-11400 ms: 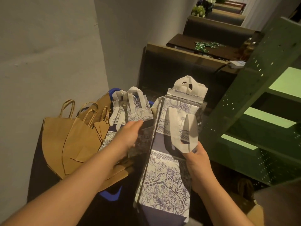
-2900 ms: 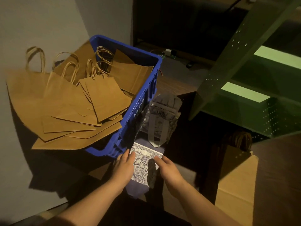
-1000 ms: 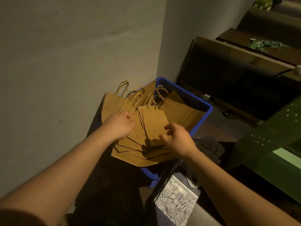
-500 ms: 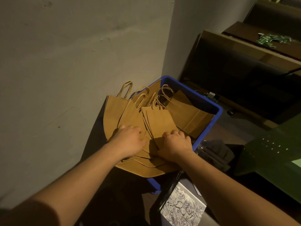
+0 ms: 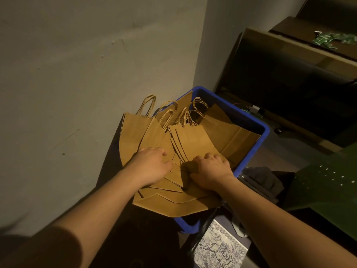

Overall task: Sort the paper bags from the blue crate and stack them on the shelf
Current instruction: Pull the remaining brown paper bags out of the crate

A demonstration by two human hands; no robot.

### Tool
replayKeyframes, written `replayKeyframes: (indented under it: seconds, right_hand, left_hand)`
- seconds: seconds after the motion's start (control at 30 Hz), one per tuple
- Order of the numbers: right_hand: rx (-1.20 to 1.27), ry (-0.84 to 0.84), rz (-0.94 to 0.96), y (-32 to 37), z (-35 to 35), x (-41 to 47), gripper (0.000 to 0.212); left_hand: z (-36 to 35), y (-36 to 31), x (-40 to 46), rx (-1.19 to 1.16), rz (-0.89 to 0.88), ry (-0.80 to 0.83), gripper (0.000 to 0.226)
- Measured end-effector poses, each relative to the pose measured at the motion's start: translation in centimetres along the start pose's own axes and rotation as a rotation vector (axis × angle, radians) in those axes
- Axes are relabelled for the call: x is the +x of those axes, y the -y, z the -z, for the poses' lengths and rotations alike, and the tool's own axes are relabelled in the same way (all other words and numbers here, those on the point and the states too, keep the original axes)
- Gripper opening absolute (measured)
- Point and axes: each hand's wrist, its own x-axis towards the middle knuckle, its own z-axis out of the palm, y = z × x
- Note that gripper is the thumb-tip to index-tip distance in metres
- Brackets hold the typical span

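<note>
A fanned heap of brown bags (image 5: 193, 144) is seen lying in and over the near rim of a blue crate (image 5: 249, 120), which is set against a grey wall (image 5: 87, 64). The bags' twisted handles (image 5: 148, 105) are turned toward the wall and the far corner of the crate. The left hand (image 5: 150, 167) is laid on the left part of the heap, its fingers bent down onto the paper; whether a bag is gripped by them cannot be told. The right hand (image 5: 208, 171) is closed over the bottom edges of a small bundle of bags at the middle of the heap, the knuckles raised and the fingers curled round the paper. One larger bag (image 5: 231, 140) is seen lying flat deeper in the crate, on its right side. Just beside the crate's near corner, a blue-and-white printed bag (image 5: 218, 248) lies low in the view. The green shelf (image 5: 328, 180) is glimpsed at the right edge, in shadow. Dark wooden furniture (image 5: 289, 78) is ranged along the far side, with small green items (image 5: 328, 39) scattered on top.
</note>
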Motion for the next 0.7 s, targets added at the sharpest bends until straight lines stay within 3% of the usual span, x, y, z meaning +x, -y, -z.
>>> replayKeyframes:
  seconds: [0.23,0.5,0.63,0.7]
  right_hand:
    - [0.027,0.061,-0.117,-0.4,0.5,1.7,0.068]
    - [0.062,0.083,-0.105,-0.4,0.3,2.5,0.054]
    - [-0.064,-0.077,0.008,-0.1,0.2,1.5,0.025]
    - [-0.098,-0.195,0.047,0.0,0.4,0.8,0.022]
  left_hand:
    - [0.2,-0.4,0.3,-0.003,0.010,0.020,0.055]
    - [0.3,-0.3,0.5,-0.004,0.018,0.014,0.054]
    - [0.4,-0.6,0.2,-0.036,0.029,-0.029,0.050]
    - [0.6,-0.8,-0.1,-0.060,0.021,-0.082,0.044]
